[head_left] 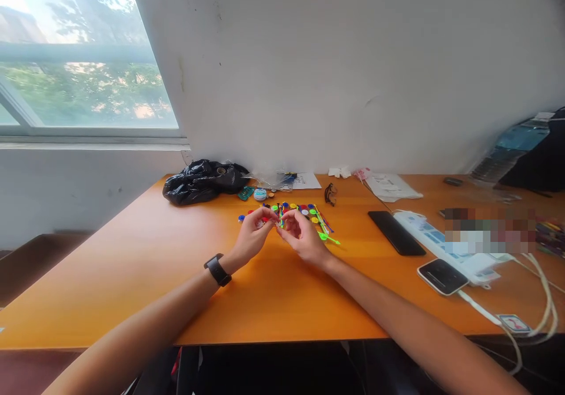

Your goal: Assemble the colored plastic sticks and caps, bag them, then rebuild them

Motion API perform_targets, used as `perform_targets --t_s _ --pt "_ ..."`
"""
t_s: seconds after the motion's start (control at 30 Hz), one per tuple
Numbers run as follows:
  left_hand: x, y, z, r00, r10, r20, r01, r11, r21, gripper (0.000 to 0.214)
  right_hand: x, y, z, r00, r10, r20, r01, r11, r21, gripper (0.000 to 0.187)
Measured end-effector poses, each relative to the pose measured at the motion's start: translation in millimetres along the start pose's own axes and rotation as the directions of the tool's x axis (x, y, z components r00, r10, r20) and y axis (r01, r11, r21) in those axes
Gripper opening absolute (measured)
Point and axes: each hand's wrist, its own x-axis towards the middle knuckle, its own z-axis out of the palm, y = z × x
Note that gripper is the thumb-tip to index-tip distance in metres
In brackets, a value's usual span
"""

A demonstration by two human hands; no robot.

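My left hand point(255, 232) and my right hand point(304, 234) meet above the middle of the desk, fingertips nearly touching. Both are pinched around something small between them, too tiny and covered to name. A black watch is on my left wrist. Just behind the fingers lie several coloured plastic pieces point(312, 212), round ones and thin sticks in blue, red, yellow, white and green. Beside my right hand, a bright green stick with a pointed end point(332, 239) rests on the desk; my fingers partly hide the pieces behind them.
The wooden desk point(132, 277) meets a wall at the back. Along it are a black plastic bag point(203, 182), a round tin point(260, 194), glasses point(330, 193) and papers point(392, 186). On the right are a black phone point(396, 233), a white power strip point(430, 236), a charging phone point(442, 276) and cables.
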Motion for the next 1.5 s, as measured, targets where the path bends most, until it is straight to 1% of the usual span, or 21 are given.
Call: perform_targets --t_s 0.03,0.07,0.13,0.17,0.27,0.37,0.43,0.5,0.57,0.67,0.77,0.87,0.93,1.03,1.17,1.3,1.4,1.5 --pt "-2 0 0.8 1.0 0.0 0.001 0.0 1.0 -0.012 0.024 -1 2 0 1.0 -0.006 0.027 0.006 1.0 -0.005 0.041" --pt "-4 0 1.3 1.0 -0.001 0.001 0.001 1.0 -0.023 0.022 -2 4 1 0.997 0.006 0.078 -0.008 1.0 0.025 0.042" --pt "-7 -1 2.4 1.0 0.005 -0.007 -0.005 1.0 -0.029 0.019 -3 7 4 0.985 0.033 0.172 -0.057 0.989 0.136 0.045" --pt "-8 -1 3.0 1.0 0.011 -0.018 -0.011 1.0 -0.025 0.016 -3 9 6 0.982 0.043 0.184 -0.077 0.98 0.186 0.046" --pt "-11 -6 4.6 0.998 0.017 -0.061 -0.018 1.0 -0.014 0.013 -1 13 7 0.99 0.079 0.115 -0.104 0.966 0.236 0.046" --pt "-13 -13 5.5 0.995 0.009 -0.097 -0.016 0.997 -0.079 0.02 1 15 2 0.993 0.111 0.035 -0.116 0.965 0.237 0.043" --pt "-13 -18 5.8 0.994 0.026 -0.102 -0.037 0.994 -0.103 0.027 3 14 -3 0.991 0.134 0.015 -0.133 0.951 0.281 0.038" --pt "-12 -22 6.1 0.994 0.049 -0.102 -0.057 0.996 -0.073 0.036 3 12 -6 0.988 0.154 0.006 -0.147 0.928 0.342 0.034" --pt "-12 -25 6.7 0.993 0.061 -0.102 -0.066 0.997 -0.045 0.041 3 11 -6 0.988 0.154 0.006 -0.146 0.924 0.353 0.032" --pt "-10 -28 8.0 0.997 0.046 -0.054 -0.051 0.994 -0.098 0.035 2 11 -4 0.993 0.119 0.007 -0.117 0.962 0.247 0.035" --pt "-10 -26 8.4 1.0 0.027 -0.012 -0.029 0.985 -0.168 0.033 -1 12 -4 0.999 0.052 0.001 -0.051 0.986 0.16 0.035" --pt "-10 -21 7.0 1.0 0.002 0.019 0.002 0.977 -0.211 0.036 -3 10 -6 1.0 -0.027 0.004 0.027 0.997 0.079 0.033" --pt "-10 -18 5.4 0.999 -0.029 0.042 0.038 0.973 -0.226 0.039 -4 8 -7 0.995 -0.089 0.035 0.089 0.996 0.003 0.031" --pt "-12 -12 3.1 0.997 -0.051 0.054 0.061 0.977 -0.206 0.043 -5 6 -8 0.985 -0.159 0.072 0.163 0.984 -0.065 0.028" --pt "-14 -7 1.7 0.996 -0.025 0.09 0.041 0.983 -0.178 0.04 -4 5 -10 0.973 -0.218 0.075 0.226 0.966 -0.123 0.02" --pt "-14 -6 0.8 0.997 0.012 0.074 -0.003 0.993 -0.121 0.036 -4 2 -16 0.946 -0.319 0.062 0.323 0.907 -0.271 0.013" --pt "-14 -8 -0.1 0.995 0.067 0.071 -0.062 0.996 -0.069 0.033 -3 0 -19 0.926 -0.364 0.099 0.373 0.849 -0.373 0.013" --pt "-14 -9 -0.7 0.99 0.124 0.068 -0.123 0.992 -0.016 0.031 -2 0 -19 0.918 -0.377 0.123 0.394 0.829 -0.396 0.015"
